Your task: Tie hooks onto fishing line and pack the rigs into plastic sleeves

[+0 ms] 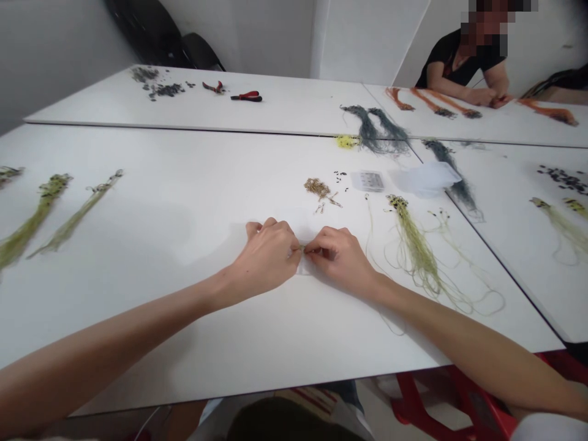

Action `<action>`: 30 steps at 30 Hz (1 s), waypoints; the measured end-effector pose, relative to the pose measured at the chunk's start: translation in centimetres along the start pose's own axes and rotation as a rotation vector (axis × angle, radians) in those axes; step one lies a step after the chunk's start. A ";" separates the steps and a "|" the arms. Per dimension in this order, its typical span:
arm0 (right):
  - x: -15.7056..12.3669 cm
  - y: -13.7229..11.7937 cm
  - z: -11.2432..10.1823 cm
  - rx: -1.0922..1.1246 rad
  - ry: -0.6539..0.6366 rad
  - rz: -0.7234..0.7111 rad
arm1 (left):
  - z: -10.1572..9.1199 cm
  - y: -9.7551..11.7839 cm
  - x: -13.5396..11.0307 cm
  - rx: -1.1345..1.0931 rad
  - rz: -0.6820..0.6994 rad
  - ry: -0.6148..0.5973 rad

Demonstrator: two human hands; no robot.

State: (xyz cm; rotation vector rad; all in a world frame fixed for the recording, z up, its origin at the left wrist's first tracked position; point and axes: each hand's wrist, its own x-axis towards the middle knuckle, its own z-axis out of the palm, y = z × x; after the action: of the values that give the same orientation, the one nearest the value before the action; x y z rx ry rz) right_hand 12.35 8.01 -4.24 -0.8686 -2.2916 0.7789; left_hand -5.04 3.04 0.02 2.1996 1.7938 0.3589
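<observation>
My left hand [266, 254] and my right hand [337, 254] rest on the white table [184, 214], fingertips pinched together around a tiny greenish piece [302, 248] between them. A thin pale-green line trails from my right hand toward a bundle of yellow-green lines with dark beads [416, 245] lying just to the right. A small pile of brass-coloured metal hooks or swivels [319, 190] and a few black beads [340, 176] sit just beyond my hands. What exactly is pinched is too small to name.
More yellow-green bundles [41, 211] lie at the left. A small clear box [370, 180] and a plastic bag [425, 177] are at the right. Red-handled pliers [247, 97] lie on the far table. Another person [463, 67] works on orange bundles far right.
</observation>
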 end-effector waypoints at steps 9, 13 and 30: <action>0.1 0.0 0.4 -0.097 -0.015 -0.021 | 0.0 -0.2 -0.2 0.066 0.041 0.058; 0.2 0.0 0.5 -0.105 -0.007 -0.027 | 0.0 -0.5 0.0 0.102 0.065 0.086; 0.3 -0.2 0.8 -0.182 0.015 -0.029 | -1.3 -0.6 1.8 0.067 0.033 -0.001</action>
State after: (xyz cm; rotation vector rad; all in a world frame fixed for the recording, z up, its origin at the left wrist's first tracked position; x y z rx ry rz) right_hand 11.58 7.86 -4.58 -0.9149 -2.3841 0.5562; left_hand -5.72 5.03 1.00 2.2770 1.7955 0.3088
